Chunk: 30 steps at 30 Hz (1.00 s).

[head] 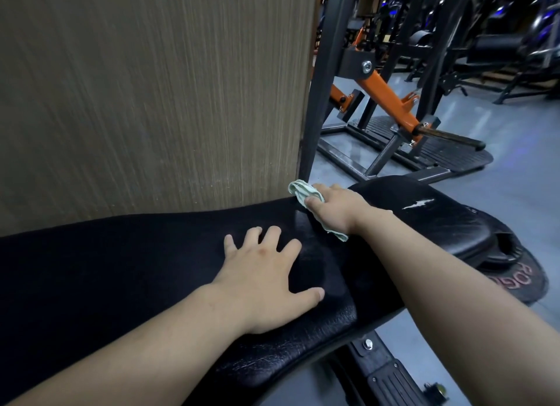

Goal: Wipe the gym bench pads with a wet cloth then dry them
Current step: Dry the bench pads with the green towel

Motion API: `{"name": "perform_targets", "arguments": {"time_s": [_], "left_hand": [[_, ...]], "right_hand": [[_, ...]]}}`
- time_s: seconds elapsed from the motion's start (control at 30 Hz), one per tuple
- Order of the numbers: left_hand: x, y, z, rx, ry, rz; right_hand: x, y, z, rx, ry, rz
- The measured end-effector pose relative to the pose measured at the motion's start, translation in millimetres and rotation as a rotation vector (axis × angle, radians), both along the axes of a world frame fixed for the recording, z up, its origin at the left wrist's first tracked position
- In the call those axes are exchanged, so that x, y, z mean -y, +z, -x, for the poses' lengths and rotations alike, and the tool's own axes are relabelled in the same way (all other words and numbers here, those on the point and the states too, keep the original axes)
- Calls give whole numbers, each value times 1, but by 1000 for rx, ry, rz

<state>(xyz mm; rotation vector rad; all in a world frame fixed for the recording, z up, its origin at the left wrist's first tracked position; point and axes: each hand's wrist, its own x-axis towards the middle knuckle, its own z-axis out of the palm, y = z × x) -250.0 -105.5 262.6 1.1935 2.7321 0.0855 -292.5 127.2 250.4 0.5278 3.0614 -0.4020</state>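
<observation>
cloth [305, 192]: soft, light, limp; lies bunched at the pad's far edge, beside the wall [151, 102]. Keep it wadded under your palm.
pad [121, 254]: firm, cracked vinyl, likely slick when wet.
right hand [339, 209]: grips the cloth.
left hand [263, 273]: spread flat on the pad, holding nothing.

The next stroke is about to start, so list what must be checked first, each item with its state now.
1. Grip on the cloth: ok. The right hand holds it at the far edge of the long pad.
2. Bench steadied: ok. The left hand rests flat on the long pad, fingers spread.
3. Wetness of the cloth: cannot tell.
4. Cover of the seat pad intact: not ok. A white tear shows in it.
5. Room behind the long pad: not ok. The wall panel stands close along its far edge.
</observation>
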Motion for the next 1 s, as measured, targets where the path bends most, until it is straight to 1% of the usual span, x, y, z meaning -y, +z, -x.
{"name": "perform_targets", "arguments": {"time_s": [0.23, 0.53, 0.77, 0.87, 1.0], "left_hand": [[0, -3, -1, 6, 11, 18], [-1, -2, 0, 0, -5, 44], [0, 1, -3, 4, 1, 58], [-1, 2, -4, 9, 10, 62], [-1, 1, -4, -9, 13, 69]], "right_hand": [[3, -4, -38, 3, -61, -69], [20, -5, -114, -30, -142, -74], [39, -17, -167, -212, -203, -76], [49, -25, -180, -273, -239, -44], [51, -33, -187, -331, -217, 8]]}}
